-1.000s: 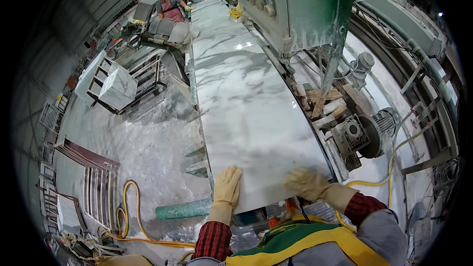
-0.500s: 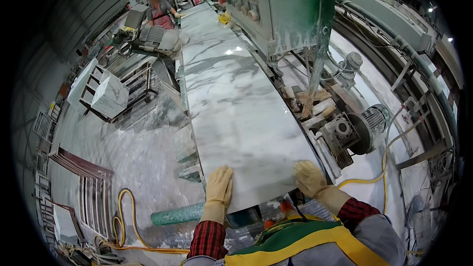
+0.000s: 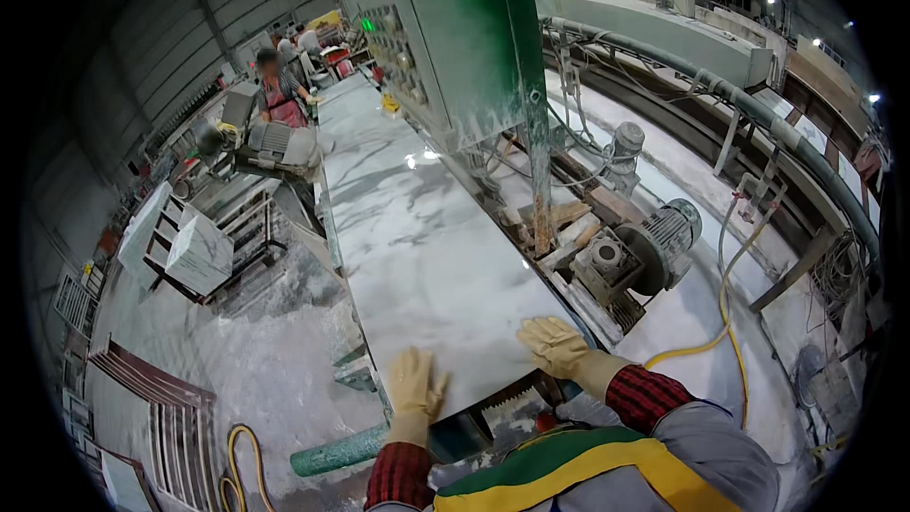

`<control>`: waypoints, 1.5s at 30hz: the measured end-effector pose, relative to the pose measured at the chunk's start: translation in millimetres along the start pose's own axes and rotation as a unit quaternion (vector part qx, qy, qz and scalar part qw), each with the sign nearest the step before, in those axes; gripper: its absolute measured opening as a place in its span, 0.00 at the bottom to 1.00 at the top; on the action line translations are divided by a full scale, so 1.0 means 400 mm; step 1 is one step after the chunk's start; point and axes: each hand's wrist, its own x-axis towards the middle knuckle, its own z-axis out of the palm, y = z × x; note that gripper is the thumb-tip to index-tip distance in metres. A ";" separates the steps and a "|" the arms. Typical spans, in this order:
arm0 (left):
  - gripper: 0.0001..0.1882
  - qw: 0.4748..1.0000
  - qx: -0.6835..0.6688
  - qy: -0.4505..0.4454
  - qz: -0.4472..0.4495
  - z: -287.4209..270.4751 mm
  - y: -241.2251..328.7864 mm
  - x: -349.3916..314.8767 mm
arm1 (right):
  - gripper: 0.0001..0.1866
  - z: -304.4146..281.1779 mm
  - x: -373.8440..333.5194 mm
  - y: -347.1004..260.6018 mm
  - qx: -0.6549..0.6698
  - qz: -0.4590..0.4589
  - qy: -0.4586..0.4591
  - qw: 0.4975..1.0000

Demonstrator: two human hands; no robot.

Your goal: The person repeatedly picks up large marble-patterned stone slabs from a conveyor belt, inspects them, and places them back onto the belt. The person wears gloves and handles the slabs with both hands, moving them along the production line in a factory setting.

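A long white stone slab (image 3: pixel 427 265) with grey veins runs away from me along a narrow machine bed. My left hand (image 3: pixel 415 385), in a cream rubber glove, lies on the slab's near left corner with its fingers stretched out. Near the right edge, my right hand (image 3: pixel 557 346), gloved alike, rests with fingers spread on the slab's surface. Neither hand is wrapped round anything. Below the slab's near end, a toothed dark part and a green roller (image 3: pixel 339 449) show.
A tall green control cabinet (image 3: pixel 464 28) stands right of the slab, with a motor (image 3: pixel 664 237) nearer me. At the far left end, a co-worker (image 3: pixel 282 95) in a red apron stands by the slab. Stone blocks (image 3: pixel 199 254), metal racks (image 3: pixel 171 408) and a yellow hose (image 3: pixel 245 446) are on the left.
My view has swung to the right, so the scene sits further left. My left fingers have spread apart. Both hands remain on the slab's near end, the right one turned more inward.
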 end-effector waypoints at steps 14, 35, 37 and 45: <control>0.22 0.990 -0.033 -0.011 0.139 0.007 -0.053 -0.183 | 0.25 0.031 -0.036 -0.013 -0.021 0.003 0.105 0.994; 0.30 0.979 -0.023 -0.091 0.183 -0.101 0.140 -0.314 | 0.42 0.064 -0.316 -0.028 0.020 0.036 0.025 0.999; 0.34 0.977 -0.024 -0.121 0.175 -0.088 0.136 -0.313 | 0.43 0.078 -0.320 -0.011 0.025 0.020 0.039 0.999; 0.36 0.987 0.030 -0.041 0.155 -0.063 0.162 -0.315 | 0.47 0.071 -0.280 -0.063 -0.009 0.136 -0.082 0.987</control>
